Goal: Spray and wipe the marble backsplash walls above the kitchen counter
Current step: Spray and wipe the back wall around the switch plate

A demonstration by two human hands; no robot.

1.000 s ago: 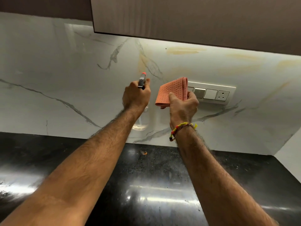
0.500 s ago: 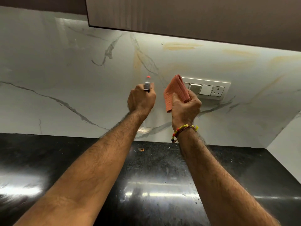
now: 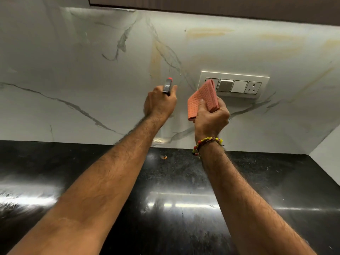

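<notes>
The white marble backsplash (image 3: pixel 77 74) with grey veins and yellowish streaks fills the upper view. My left hand (image 3: pixel 159 103) grips a spray bottle (image 3: pixel 167 86) whose grey head and red nozzle point at the wall; the clear bottle body is mostly hidden behind my hand and wrist. My right hand (image 3: pixel 211 118) holds a folded orange waffle cloth (image 3: pixel 201 99) upright, just in front of the left end of the switch panel (image 3: pixel 239 85).
A dark cabinet (image 3: pixel 220 8) hangs over the wall. Below runs a glossy black stone counter (image 3: pixel 64 162) with a small orange speck (image 3: pixel 163 157) near the wall. A side wall (image 3: pixel 329 153) meets the backsplash at the right corner.
Both hands dropped slightly and the view tilted down. The cloth went from held flat toward the wall to folded upright in my right hand. The spray bottle stays aimed at the wall.
</notes>
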